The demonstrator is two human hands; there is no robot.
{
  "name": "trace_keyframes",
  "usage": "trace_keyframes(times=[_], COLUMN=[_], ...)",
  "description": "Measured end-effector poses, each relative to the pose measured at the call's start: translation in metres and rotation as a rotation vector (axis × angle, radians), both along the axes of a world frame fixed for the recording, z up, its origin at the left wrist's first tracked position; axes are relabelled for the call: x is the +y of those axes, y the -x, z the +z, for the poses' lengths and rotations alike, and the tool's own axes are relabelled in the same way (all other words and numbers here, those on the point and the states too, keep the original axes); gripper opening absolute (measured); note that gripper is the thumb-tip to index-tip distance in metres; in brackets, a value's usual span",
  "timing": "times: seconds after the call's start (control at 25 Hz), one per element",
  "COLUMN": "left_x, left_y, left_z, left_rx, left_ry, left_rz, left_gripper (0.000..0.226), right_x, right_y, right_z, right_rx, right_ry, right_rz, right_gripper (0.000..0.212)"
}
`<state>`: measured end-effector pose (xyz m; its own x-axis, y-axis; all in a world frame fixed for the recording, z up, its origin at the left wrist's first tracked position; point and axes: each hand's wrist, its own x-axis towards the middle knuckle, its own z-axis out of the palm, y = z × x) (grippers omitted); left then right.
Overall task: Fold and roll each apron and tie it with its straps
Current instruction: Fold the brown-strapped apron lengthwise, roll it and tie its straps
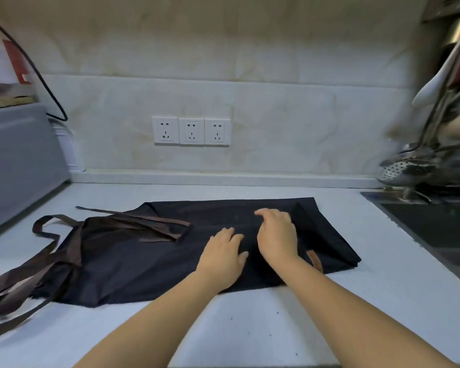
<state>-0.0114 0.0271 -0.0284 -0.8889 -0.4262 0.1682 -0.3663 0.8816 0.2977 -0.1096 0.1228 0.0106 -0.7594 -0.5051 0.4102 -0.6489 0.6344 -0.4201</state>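
Nearest, two bare forearms reach forward over the white countertop (250, 322), whose front stretch lies bare between the arms and the cloth. Both hands rest palm down on a dark apron (133, 261) spread flat across the middle of the counter. The left hand (222, 254) lies flat with its fingers loosely spread, pressing the fabric and gripping nothing. The right hand (276, 235), just beside it and slightly farther in, is arched with the fingers curled down onto the cloth; whether they pinch a fold cannot be told. The apron looks folded lengthwise into a long band, its right end doubled over with a diagonal crease and a small brown tab (315, 258) showing near the right wrist. Brown straps (51, 264) trail loose off the left end in loops toward the counter's left edge, and another pair lies across the apron's upper left part. Bare counter runs behind the apron up to the wall. At the left stands a grey appliance (19, 166) with a black cable (37, 73) above it. At the right a dark sink (436, 224) is set into the counter, with metal utensils (414, 166) hanging beside it. On the tiled wall behind, three white sockets (191, 131) sit in a row.
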Motion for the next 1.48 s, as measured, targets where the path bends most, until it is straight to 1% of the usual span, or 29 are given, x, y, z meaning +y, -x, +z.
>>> trace_keyframes(times=[0.08, 0.12, 0.16, 0.2, 0.24, 0.28, 0.32, 0.36, 0.4, 0.44, 0.52, 0.56, 0.6, 0.76, 0.84, 0.92, 1.04, 1.12, 1.2, 1.28, 1.32, 1.36, 1.4, 1.48], left_x=[0.011, 0.015, 0.02, 0.024, 0.027, 0.029, 0.03, 0.029, 0.029, 0.029, 0.03, 0.03, 0.03, 0.03, 0.03, 0.031, 0.029, 0.03, 0.032, 0.033, 0.034, 0.034, 0.035, 0.036], left_y=[0.025, 0.034, 0.044, 0.05, 0.054, 0.056, 0.057, 0.058, 0.058, 0.058, 0.057, 0.057, 0.057, 0.057, 0.057, 0.058, 0.058, 0.058, 0.057, 0.056, 0.056, 0.055, 0.054, 0.052], left_z=[-0.005, -0.006, -0.007, -0.009, -0.012, -0.015, -0.018, -0.02, -0.021, -0.022, -0.021, -0.021, -0.021, -0.021, -0.021, -0.022, -0.023, -0.023, -0.022, -0.022, -0.021, -0.021, -0.02, -0.019], left_rx=[-0.065, -0.094, -0.125, -0.16, -0.199, -0.233, -0.259, -0.275, -0.279, -0.275, -0.262, -0.262, -0.268, -0.296, -0.299, -0.294, -0.285, -0.283, -0.277, -0.259, -0.25, -0.243, -0.234, -0.218], left_ry=[0.023, 0.029, 0.021, 0.008, 0.004, 0.013, 0.03, 0.046, 0.052, 0.048, 0.05, 0.051, 0.05, 0.061, 0.065, 0.073, 0.08, 0.087, 0.087, 0.09, 0.097, 0.105, 0.107, 0.081], left_rz=[-0.009, -0.016, -0.019, -0.013, 0.001, 0.012, 0.02, 0.025, 0.024, 0.024, 0.036, 0.041, 0.046, 0.07, 0.071, 0.069, 0.076, 0.082, 0.088, 0.091, 0.089, 0.089, 0.094, 0.106], left_gripper=[0.057, 0.059, 0.061, 0.063, 0.065, 0.066, 0.068, 0.069, 0.069, 0.07, 0.07, 0.07, 0.071, 0.074, 0.075, 0.075, 0.076, 0.078, 0.082, 0.085, 0.085, 0.085, 0.084, 0.08], right_x=[0.026, 0.039, 0.054, 0.066, 0.076, 0.087, 0.097, 0.104, 0.111, 0.117, 0.126, 0.13, 0.133, 0.146, 0.148, 0.15, 0.156, 0.166, 0.168, 0.149, 0.135, 0.119, 0.106, 0.093], right_y=[0.032, 0.048, 0.065, 0.078, 0.088, 0.095, 0.102, 0.107, 0.11, 0.113, 0.119, 0.122, 0.125, 0.135, 0.136, 0.136, 0.136, 0.135, 0.128, 0.117, 0.108, 0.099, 0.089, 0.075], right_z=[0.006, 0.007, 0.007, 0.007, 0.006, 0.003, -0.003, -0.009, -0.014, -0.016, -0.011, -0.004, 0.002, -0.002, -0.01, -0.013, -0.011, -0.011, -0.01, -0.009, -0.009, -0.012, -0.018, -0.036], right_rx=[0.075, 0.062, 0.013, -0.079, -0.199, -0.312, -0.387, -0.402, -0.369, -0.33, -0.311, -0.306, -0.285, -0.23, -0.186, -0.163, -0.206, -0.173, -0.067, 0.059, 0.069, 0.02, -0.069, -0.237], right_ry=[0.055, 0.059, 0.024, -0.051, -0.138, -0.226, -0.293, -0.314, -0.292, -0.212, 0.045, 0.122, 0.113, -0.211, -0.307, -0.334, -0.315, -0.404, -0.463, -0.435, -0.42, -0.419, -0.44, -0.535], right_rz=[-0.146, -0.224, -0.297, -0.351, -0.369, -0.357, -0.317, -0.263, -0.224, -0.204, -0.263, -0.329, -0.388, -0.505, -0.541, -0.582, -0.63, -0.624, -0.617, -0.511, -0.402, -0.283, -0.193, -0.129], right_gripper=[0.041, 0.039, 0.036, 0.04, 0.049, 0.053, 0.051, 0.044, 0.037, 0.033, 0.036, 0.04, 0.044, 0.049, 0.048, 0.048, 0.046, 0.039, 0.034, 0.039, 0.043, 0.049, 0.055, 0.064])
